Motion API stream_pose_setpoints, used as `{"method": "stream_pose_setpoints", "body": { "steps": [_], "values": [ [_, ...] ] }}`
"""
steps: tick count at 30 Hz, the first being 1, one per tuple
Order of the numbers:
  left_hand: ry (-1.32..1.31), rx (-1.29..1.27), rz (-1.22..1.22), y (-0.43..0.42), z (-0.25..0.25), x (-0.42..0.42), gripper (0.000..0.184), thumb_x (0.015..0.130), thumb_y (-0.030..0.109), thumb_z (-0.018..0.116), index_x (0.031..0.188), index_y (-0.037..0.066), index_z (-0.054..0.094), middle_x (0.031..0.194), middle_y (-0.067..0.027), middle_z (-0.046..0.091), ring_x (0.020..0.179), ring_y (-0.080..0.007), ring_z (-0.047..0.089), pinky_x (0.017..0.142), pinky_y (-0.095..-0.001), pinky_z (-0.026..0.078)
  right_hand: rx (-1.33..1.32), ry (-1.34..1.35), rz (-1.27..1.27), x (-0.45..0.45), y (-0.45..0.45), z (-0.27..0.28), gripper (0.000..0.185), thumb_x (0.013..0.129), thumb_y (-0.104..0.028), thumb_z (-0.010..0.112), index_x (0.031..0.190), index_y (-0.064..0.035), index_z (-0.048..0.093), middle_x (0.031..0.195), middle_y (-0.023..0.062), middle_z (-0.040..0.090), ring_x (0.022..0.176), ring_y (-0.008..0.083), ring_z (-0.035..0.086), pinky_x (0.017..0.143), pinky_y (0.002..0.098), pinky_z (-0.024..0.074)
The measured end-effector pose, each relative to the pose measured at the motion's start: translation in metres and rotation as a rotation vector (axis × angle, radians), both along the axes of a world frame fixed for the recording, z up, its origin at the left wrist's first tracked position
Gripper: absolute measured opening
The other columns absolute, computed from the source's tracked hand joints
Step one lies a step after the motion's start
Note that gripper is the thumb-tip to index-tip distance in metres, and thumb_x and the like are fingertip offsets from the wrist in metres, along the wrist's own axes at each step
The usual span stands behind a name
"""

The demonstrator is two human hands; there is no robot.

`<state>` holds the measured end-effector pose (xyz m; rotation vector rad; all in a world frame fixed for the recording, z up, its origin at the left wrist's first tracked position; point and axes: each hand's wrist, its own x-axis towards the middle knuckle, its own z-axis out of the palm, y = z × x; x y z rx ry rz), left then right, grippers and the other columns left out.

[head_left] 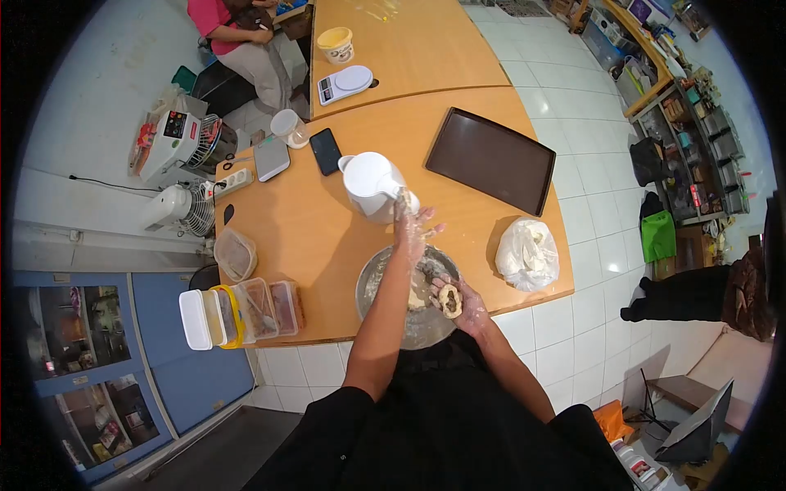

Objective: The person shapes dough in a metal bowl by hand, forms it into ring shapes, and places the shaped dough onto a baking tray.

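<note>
My right hand [468,311], dusted with flour, holds a small piece of pale dough [444,304] with a dark patch in its middle, at the right rim of a metal bowl [366,288]. Pale dough or flour lies in the bowl, partly hidden by my left forearm. Above the bowl's far side, my left hand [412,227] has its fingers spread and coated with dough, and nothing shows in it. It overlaps the lower right of a white lidded pitcher [370,182]; whether they touch I cannot tell.
On the table are a dark baking tray [491,159], a white plastic bag [528,255], a phone [325,151], scales [272,158], a jar [288,128] and several plastic containers [255,307]. Another person [246,45] sits at the far left, near a mixer [173,147].
</note>
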<state>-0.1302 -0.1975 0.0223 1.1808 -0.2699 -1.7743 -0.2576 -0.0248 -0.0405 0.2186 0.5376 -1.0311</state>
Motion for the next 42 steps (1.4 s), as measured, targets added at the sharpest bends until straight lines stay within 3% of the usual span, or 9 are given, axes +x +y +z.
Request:
{"method": "stream_pose_setpoints", "body": {
  "steps": [7,11,14,19,21,23,26,34,42],
  "values": [
    [-0.124,0.002,0.035,-0.019,-0.013,0.085,0.068,0.087,0.059,0.048,0.142,0.028,0.021,0.127,-0.0157,0.038,0.115,-0.0307,0.047,0.080,-0.0545,0.050,0.035,0.064,0.014,0.005,-0.008,0.002,0.044,0.099,-0.036,0.039,0.127,-0.0028,0.044,0.126,0.0143,0.053,0.115,0.0291,0.053,0.093,0.0431,0.0471],
    [-0.127,-0.004,0.067,-0.019,-0.035,0.122,0.063,0.086,0.054,0.054,0.136,0.023,0.031,0.128,-0.0110,0.037,0.113,-0.0292,0.046,0.075,-0.0495,0.051,-0.016,0.044,0.029,0.008,-0.011,-0.002,0.047,0.099,-0.037,0.039,0.131,-0.0026,0.042,0.132,0.0160,0.049,0.118,0.0302,0.051,0.096,0.0428,0.0454],
    [-0.423,0.068,0.279,-0.008,0.001,0.093,0.062,0.087,0.048,0.058,0.135,0.019,0.032,0.119,-0.0102,0.049,0.101,-0.0240,0.055,0.064,-0.0415,0.053,0.009,0.008,-0.003,0.013,-0.014,0.006,0.045,0.097,-0.032,0.046,0.129,-0.0014,0.042,0.128,0.0174,0.050,0.113,0.0309,0.053,0.094,0.0430,0.0466],
    [-0.530,-0.007,0.151,-0.008,-0.070,0.047,0.034,0.086,0.025,0.063,0.114,0.008,0.054,0.082,-0.0039,0.060,0.058,-0.0152,0.057,0.041,-0.0282,0.045,0.042,-0.016,-0.057,0.011,-0.018,0.009,0.044,0.096,-0.029,0.049,0.129,-0.0008,0.041,0.129,0.0184,0.049,0.115,0.0313,0.052,0.096,0.0436,0.0455],
    [-0.707,-0.118,-0.315,-0.035,-0.076,0.027,0.032,0.085,0.023,0.065,0.112,0.007,0.056,0.085,-0.0047,0.061,0.061,-0.0143,0.059,0.044,-0.0289,0.047,0.033,0.008,-0.063,0.010,-0.017,0.008,0.046,0.097,-0.030,0.047,0.131,-0.0009,0.039,0.131,0.0188,0.047,0.117,0.0315,0.050,0.098,0.0442,0.0444],
    [-0.999,-0.415,-0.530,-0.074,-0.134,0.008,0.033,0.082,0.018,0.066,0.112,0.010,0.057,0.094,-0.0101,0.063,0.085,-0.0239,0.063,0.067,-0.0368,0.054,0.050,0.025,-0.079,0.009,-0.016,0.007,0.047,0.098,-0.032,0.043,0.133,-0.0013,0.038,0.134,0.0187,0.046,0.118,0.0316,0.050,0.100,0.0450,0.0431],
    [-1.520,-0.628,-0.689,-0.108,-0.088,-0.021,0.037,0.081,0.015,0.064,0.117,0.012,0.056,0.118,-0.0104,0.056,0.105,-0.0293,0.058,0.085,-0.0406,0.052,-0.044,-0.019,-0.087,0.005,-0.012,-0.009,0.048,0.099,-0.034,0.040,0.134,-0.0018,0.037,0.134,0.0183,0.046,0.118,0.0316,0.050,0.101,0.0450,0.0423],
    [-1.645,-0.733,-1.015,-0.127,-0.115,-0.037,0.032,0.083,0.010,0.059,0.115,0.015,0.058,0.130,-0.0060,0.048,0.116,-0.0307,0.052,0.088,-0.0481,0.050,0.063,0.014,-0.146,0.005,-0.015,0.016,0.045,0.099,-0.035,0.041,0.130,-0.0030,0.039,0.130,0.0164,0.047,0.117,0.0303,0.050,0.090,0.0417,0.0456],
    [-1.530,-0.414,-1.104,-0.073,-0.102,0.033,0.025,0.083,0.027,0.057,0.104,0.018,0.065,0.112,-0.0098,0.061,0.104,-0.0303,0.060,0.087,-0.0457,0.049,0.026,0.032,-0.098,0.003,-0.032,0.020,0.046,0.097,-0.034,0.045,0.131,-0.0036,0.040,0.133,0.0171,0.045,0.121,0.0305,0.047,0.102,0.0453,0.0408]
  ]
}}
